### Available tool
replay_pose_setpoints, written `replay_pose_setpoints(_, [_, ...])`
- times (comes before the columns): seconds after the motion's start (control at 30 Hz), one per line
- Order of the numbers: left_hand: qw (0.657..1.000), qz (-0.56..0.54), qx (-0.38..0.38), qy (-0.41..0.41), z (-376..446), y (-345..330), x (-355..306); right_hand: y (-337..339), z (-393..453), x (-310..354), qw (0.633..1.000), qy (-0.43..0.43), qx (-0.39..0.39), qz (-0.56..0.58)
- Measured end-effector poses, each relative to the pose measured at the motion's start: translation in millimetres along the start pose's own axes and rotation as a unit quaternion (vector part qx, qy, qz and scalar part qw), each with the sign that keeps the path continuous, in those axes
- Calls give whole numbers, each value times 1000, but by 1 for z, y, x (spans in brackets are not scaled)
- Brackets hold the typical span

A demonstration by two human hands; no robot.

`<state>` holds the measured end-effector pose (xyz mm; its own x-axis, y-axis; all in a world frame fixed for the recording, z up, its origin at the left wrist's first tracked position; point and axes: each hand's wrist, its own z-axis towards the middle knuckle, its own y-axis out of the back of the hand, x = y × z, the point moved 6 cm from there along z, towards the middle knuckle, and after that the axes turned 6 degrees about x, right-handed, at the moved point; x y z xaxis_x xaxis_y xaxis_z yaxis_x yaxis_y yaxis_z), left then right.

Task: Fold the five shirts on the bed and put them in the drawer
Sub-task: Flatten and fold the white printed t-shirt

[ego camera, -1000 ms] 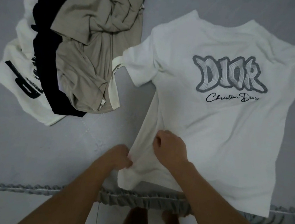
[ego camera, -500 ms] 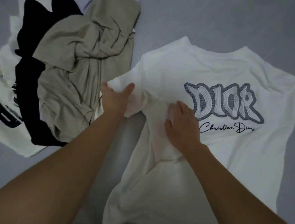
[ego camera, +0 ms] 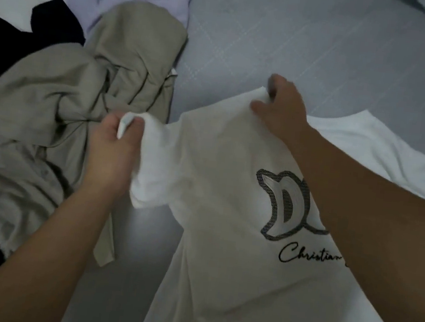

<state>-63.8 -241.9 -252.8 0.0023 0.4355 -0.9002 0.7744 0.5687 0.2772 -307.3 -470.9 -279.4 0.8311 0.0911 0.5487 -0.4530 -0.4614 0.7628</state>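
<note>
I see my left hand (ego camera: 110, 154) with its fingers (ego camera: 129, 135) bunched round the sleeve of the white cotton T-shirt with the grey logo print (ego camera: 219, 188). My right hand (ego camera: 284, 102) pinches its shoulder edge. The shirt lies on the grey bed (ego camera: 325, 41), beside the crumpled beige shirt (ego camera: 61, 106).

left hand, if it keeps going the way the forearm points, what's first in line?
Most likely the beige shirt: the left hand, pinching the white shirt's sleeve, points up-frame at that crumpled pile. Depth is unclear; it may already overlap it.
</note>
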Motion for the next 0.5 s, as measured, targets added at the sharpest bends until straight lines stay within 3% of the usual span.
replay_pose_setpoints(0.1, [996, 73, -40, 42, 9, 3, 18, 5, 15, -1, 999, -7, -20, -42])
replay_pose_setpoints(0.3, [986, 69, -151, -33, 38, 6, -21, 74, 36, 1, 984, -1, -179, -12])
replay_pose_setpoints(0.4, [981, 42, -177, -58, 45, -4, -37, 63, 39, -6, 989, -37, -140, -4])
replay_pose_setpoints(0.5, [978, 42, -167, -118, 37, -17, -54, 40, 17, 8, 993, 8, -111, 30])
